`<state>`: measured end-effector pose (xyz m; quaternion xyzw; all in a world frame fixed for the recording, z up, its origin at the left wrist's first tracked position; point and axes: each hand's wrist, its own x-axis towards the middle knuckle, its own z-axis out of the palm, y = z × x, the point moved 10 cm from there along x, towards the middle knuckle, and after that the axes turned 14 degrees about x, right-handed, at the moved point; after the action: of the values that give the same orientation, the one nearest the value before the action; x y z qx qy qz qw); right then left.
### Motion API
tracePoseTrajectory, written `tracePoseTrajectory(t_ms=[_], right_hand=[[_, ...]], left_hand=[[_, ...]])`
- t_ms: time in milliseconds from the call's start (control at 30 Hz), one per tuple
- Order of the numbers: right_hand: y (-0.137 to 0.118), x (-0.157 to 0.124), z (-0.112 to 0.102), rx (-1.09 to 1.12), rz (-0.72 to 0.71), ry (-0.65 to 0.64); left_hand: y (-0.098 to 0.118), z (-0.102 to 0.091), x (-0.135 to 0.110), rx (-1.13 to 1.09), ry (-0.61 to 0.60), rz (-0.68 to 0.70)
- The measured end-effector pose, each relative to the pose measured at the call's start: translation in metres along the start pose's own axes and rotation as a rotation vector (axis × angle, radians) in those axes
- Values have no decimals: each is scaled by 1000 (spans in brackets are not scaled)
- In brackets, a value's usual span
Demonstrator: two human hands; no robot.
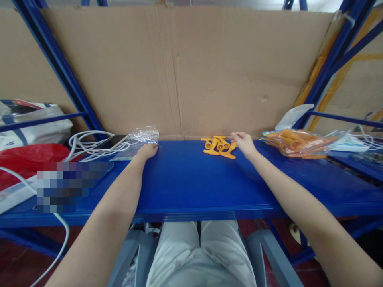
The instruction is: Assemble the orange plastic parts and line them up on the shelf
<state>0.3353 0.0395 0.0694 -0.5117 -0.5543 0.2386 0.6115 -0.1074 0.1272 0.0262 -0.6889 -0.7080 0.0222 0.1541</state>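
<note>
Orange plastic pieces (214,144) lay huddled near the back of the blue tabletop (185,183), short of the cardboard panel (233,75); bunched like that, they seemed meant to sit within easy reach of either arm. At their right side the right hand (243,144) hung with fingers half bent and together, yet I cannot tell whether the fingertips pinched or touched the nearest piece. The left hand (147,150), fingers curled, rested at the edge of a clear plastic bag (146,135), perhaps to steady it; whether it gripped the film did not show. White cables (113,149) lay looped just beside that bag. Farther right, a filled bag (299,142) of similar orange pieces lay near the corner post, probably kept aside from the loose ones.
</note>
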Motion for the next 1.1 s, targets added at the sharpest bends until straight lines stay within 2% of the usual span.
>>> tracePoseTrajectory(t_ms=[100,167,233,333,500,667,867,1100], right_hand=[[33,4,-48,447,293,309],[54,1,-72,615,413,467],[69,-1,-90,692,472,573],[87,-1,-112,771,469,674],[95,6,-131,781,384,690],[95,-2,-139,902,373,802],[93,7,-148,841,357,687],[92,8,-149,864,360,706]], left_hand=[[0,-2,-2,-8,10,-9],[-1,-3,-3,-9,15,-20],[-1,-5,-3,-9,20,-27],[-1,-9,-5,-17,33,-40],[-1,-14,-8,-37,54,-53],[-2,-16,-10,-37,79,-56],[-1,-14,-10,-38,94,-33],[-5,-12,-9,-23,108,-42]])
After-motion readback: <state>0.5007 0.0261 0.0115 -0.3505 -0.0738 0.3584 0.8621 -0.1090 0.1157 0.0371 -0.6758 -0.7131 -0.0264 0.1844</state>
